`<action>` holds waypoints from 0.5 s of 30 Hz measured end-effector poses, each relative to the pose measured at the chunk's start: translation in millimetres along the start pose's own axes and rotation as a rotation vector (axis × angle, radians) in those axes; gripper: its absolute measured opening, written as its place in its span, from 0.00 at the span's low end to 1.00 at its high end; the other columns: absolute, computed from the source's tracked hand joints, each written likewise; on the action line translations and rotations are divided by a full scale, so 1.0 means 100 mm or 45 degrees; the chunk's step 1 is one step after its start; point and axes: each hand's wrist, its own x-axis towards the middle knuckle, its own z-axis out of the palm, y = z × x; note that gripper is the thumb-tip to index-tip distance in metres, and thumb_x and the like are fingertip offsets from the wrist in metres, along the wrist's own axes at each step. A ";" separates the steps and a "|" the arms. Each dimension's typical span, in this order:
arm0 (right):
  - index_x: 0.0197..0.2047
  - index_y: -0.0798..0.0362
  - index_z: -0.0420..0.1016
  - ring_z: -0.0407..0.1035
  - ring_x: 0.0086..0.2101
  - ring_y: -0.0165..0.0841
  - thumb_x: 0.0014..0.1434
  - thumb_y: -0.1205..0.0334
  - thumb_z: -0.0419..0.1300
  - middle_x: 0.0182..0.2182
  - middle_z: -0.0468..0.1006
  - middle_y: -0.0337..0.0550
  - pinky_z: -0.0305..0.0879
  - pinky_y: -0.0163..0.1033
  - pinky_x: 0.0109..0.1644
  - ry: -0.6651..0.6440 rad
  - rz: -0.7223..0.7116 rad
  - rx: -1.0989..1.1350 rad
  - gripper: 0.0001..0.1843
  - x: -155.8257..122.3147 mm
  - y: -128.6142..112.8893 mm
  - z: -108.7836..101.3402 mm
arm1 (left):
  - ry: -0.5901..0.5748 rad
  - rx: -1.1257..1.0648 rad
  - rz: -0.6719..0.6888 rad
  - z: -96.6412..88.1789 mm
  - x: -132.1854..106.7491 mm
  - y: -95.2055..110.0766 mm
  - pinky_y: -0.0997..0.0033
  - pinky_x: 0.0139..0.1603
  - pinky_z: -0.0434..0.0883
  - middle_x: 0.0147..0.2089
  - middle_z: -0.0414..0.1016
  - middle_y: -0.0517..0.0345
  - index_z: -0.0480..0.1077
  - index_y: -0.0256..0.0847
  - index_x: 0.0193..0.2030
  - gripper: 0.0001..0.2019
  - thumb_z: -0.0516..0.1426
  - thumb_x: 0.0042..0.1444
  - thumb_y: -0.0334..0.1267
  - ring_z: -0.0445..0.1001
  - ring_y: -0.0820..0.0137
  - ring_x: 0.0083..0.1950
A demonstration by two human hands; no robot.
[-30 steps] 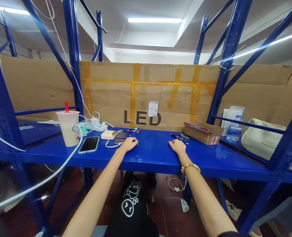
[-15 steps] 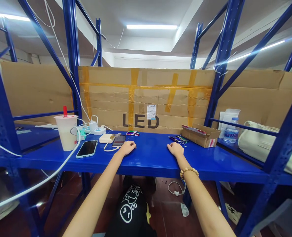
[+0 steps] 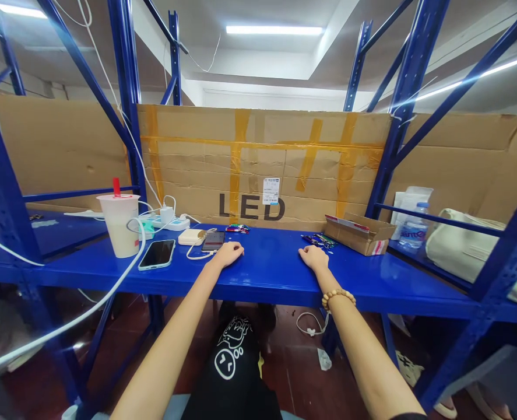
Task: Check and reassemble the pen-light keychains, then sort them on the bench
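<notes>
Blue table (image 3: 271,265) holds my left hand (image 3: 231,254), curled up by a grey phone (image 3: 214,240), and my right hand (image 3: 313,257), curled by shiny bits (image 3: 320,240).

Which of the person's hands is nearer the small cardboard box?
Right: the right hand is left of the box and nearer the camera; the left hand is farther left.

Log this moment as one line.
left hand: on blue table, beside phone | right hand: on table, beside pen-like items | held: nothing visible
</notes>
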 end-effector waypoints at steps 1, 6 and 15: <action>0.37 0.50 0.77 0.70 0.43 0.39 0.57 0.56 0.49 0.38 0.77 0.48 0.63 0.39 0.43 0.000 0.002 -0.001 0.16 0.00 0.00 0.00 | 0.000 -0.002 0.001 0.00 0.00 0.00 0.60 0.45 0.70 0.46 0.71 0.53 0.68 0.36 0.45 0.12 0.52 0.59 0.41 0.71 0.67 0.44; 0.36 0.50 0.77 0.70 0.43 0.39 0.57 0.56 0.49 0.37 0.77 0.48 0.63 0.39 0.43 0.002 0.006 -0.001 0.16 0.02 0.01 0.02 | 0.001 -0.008 0.002 0.00 -0.01 0.01 0.60 0.45 0.70 0.44 0.72 0.53 0.68 0.35 0.44 0.13 0.52 0.59 0.42 0.72 0.67 0.44; 0.36 0.50 0.77 0.70 0.43 0.38 0.57 0.55 0.49 0.38 0.77 0.47 0.63 0.38 0.43 0.004 0.009 -0.007 0.16 0.03 0.01 0.02 | -0.002 -0.021 0.000 0.00 0.01 -0.01 0.60 0.45 0.70 0.45 0.72 0.53 0.69 0.35 0.44 0.13 0.52 0.59 0.42 0.72 0.67 0.44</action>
